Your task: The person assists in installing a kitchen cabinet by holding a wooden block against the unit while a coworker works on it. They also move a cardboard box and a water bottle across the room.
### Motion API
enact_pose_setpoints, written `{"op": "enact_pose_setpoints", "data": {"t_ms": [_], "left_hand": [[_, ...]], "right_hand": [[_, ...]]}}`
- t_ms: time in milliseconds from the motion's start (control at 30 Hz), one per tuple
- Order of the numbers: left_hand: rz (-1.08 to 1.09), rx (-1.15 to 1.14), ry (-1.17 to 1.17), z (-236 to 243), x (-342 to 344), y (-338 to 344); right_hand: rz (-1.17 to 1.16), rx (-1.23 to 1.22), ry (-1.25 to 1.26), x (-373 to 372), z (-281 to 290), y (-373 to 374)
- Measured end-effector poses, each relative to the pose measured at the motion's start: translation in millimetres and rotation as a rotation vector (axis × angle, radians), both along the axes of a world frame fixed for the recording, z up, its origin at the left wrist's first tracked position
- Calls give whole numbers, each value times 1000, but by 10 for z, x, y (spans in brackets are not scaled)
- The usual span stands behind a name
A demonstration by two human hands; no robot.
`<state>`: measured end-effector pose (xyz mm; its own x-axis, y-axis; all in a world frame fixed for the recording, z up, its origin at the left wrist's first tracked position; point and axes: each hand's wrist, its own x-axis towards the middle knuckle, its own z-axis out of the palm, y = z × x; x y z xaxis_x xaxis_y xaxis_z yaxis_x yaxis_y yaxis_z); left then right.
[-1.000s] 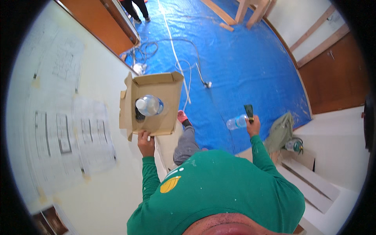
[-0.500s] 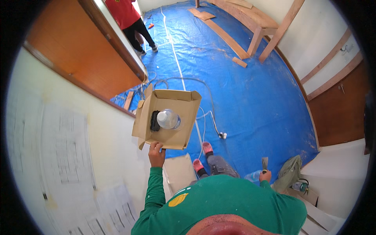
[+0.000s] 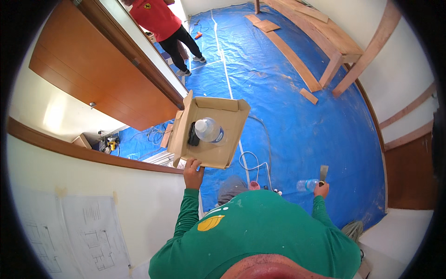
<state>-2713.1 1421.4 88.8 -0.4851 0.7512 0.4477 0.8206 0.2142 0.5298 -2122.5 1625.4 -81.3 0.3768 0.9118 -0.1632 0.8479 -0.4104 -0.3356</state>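
At twelve o'clock, the frame's top edge cuts off the person in the red shirt [image 3: 155,18] above the chest. We cannot identify the dark object [image 3: 193,134] beside the bottle [image 3: 209,130] in the cardboard box [image 3: 223,156]. Our right hand [image 3: 320,189] covers the putty knife's [image 3: 323,172] handle and part of a second bottle [image 3: 306,185]. The wall drawings [image 3: 95,230] are too small to read.

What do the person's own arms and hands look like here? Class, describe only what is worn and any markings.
Both arms are covered by long green sleeves to the wrists. The left hand and right hand are bare, with no gloves. The green shirt carries a yellow leaf-shaped patch near the left shoulder.
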Motion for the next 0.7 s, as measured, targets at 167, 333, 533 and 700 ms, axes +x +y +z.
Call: {"op": "enact_pose_setpoints", "data": {"t_ms": [167, 333, 533, 700], "left_hand": [[0, 18, -25, -95, -569, 985], [-72, 29, -4, -156, -1301, 2139], [-150, 7, -37, -453, -2134, 3800], [-174, -53, -4, -389, -2728, 4960]], "right_hand": [[117, 121, 83, -890, 269, 1269], [198, 316, 169, -1586, -40, 2096], [-94, 72, -7, -1807, -147, 2466], [-133, -82, -50, -1864, -203, 2990]]}}
